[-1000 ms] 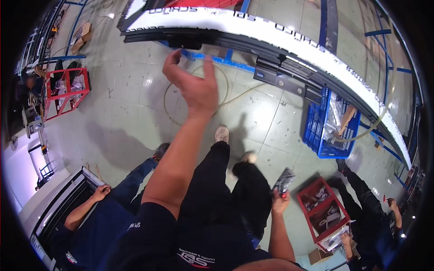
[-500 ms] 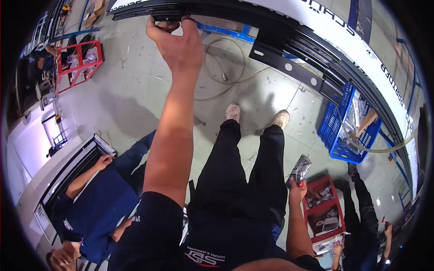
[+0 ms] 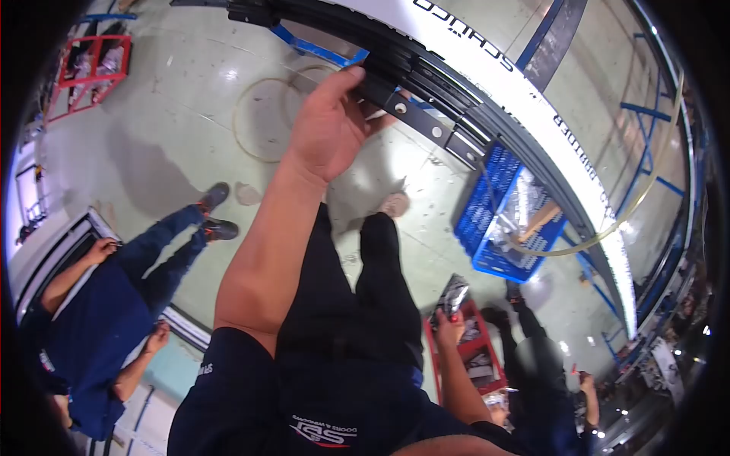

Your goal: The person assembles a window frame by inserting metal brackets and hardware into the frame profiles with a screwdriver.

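Apparently steadying: left hand (image 3: 328,137) half-curled, thumb and fingers about the left end of the holed black plate (image 3: 419,122), along the long frame's (image 3: 544,106) near edge. Right hand (image 3: 450,330) closed round plastic packet (image 3: 454,292), held low, likely clear of the frame.

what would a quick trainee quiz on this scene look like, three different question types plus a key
1. True or false: the left hand touches the black plate with holes in it.

2. Multiple choice: what does the right hand hold?
a) a hammer
b) a packet
c) a shoe

3. Fill in the missing word: the crate near the far end of that plate is ______ in colour.

Key: 1 true; 2 b; 3 blue
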Demonstrator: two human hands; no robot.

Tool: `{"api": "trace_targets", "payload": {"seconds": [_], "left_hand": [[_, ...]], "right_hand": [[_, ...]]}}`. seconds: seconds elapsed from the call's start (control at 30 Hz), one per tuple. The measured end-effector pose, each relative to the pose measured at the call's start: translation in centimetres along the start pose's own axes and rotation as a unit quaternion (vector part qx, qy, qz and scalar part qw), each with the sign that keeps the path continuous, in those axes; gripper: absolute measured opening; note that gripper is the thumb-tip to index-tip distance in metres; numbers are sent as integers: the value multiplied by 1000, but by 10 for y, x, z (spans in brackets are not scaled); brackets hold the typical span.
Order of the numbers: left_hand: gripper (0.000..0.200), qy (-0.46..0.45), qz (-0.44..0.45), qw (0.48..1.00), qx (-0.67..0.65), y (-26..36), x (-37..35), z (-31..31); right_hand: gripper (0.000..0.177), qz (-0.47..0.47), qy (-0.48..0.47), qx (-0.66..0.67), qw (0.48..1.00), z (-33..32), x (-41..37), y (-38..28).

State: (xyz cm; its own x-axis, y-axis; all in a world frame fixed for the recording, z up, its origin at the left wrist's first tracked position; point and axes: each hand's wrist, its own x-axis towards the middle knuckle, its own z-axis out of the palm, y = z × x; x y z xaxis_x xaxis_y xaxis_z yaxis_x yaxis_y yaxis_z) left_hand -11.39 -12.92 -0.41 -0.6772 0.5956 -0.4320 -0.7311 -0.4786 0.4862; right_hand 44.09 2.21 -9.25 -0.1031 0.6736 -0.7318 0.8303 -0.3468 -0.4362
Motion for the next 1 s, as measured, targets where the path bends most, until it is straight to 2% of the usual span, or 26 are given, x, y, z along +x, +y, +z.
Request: {"api": "trace_targets", "payload": {"seconds": [0.03,0.1,0.13,0.17,0.27,0.33,0.37,0.47,0.53,0.63,0.7,0.77,0.8,0.83,0.9,1.0], "left_hand": [[36,-5,7,1000,-22,-7,0,3],[35,-16,35,996,-75,-19,0,14],[29,27,49,997,-60,-20,-2,27],[29,21,50,995,-78,-28,-3,29],[14,93,60,994,-23,-44,3,41],[15,129,99,986,-48,-58,13,57],[16,143,109,982,-60,-60,16,61],[19,119,137,981,-67,-68,20,64],[23,127,135,981,-53,-71,23,65],[22,109,142,982,52,-76,24,57],[23,95,139,985,27,-74,21,57],[27,66,94,993,-18,-65,17,54],[31,49,103,991,-77,-74,21,53],[31,44,94,991,-81,-78,23,50],[31,62,145,987,-41,-84,26,49],[36,53,114,992,-13,-79,22,45]], "right_hand": [[25,33,26,-34,999,-3,-13,-26],[29,-26,2,-50,998,-29,5,18],[33,-21,15,-105,994,-35,3,15],[35,-10,19,-111,994,-39,0,13],[43,-7,32,-196,980,-43,-14,-7],[49,-17,30,-183,983,-44,-17,0],[45,-16,22,-165,986,-47,-22,3],[43,0,36,-253,967,-31,-49,-34],[49,-3,34,-336,941,-19,-67,-51],[53,11,47,-368,928,0,-91,-71],[55,28,63,-374,925,9,-103,-77],[56,38,57,-411,909,20,-116,-84],[52,72,49,-384,919,34,-128,-104],[52,78,57,-382,919,41,-133,-101],[52,61,56,-373,924,48,-139,-100],[52,83,53,-370,924,59,-149,-105]]}}
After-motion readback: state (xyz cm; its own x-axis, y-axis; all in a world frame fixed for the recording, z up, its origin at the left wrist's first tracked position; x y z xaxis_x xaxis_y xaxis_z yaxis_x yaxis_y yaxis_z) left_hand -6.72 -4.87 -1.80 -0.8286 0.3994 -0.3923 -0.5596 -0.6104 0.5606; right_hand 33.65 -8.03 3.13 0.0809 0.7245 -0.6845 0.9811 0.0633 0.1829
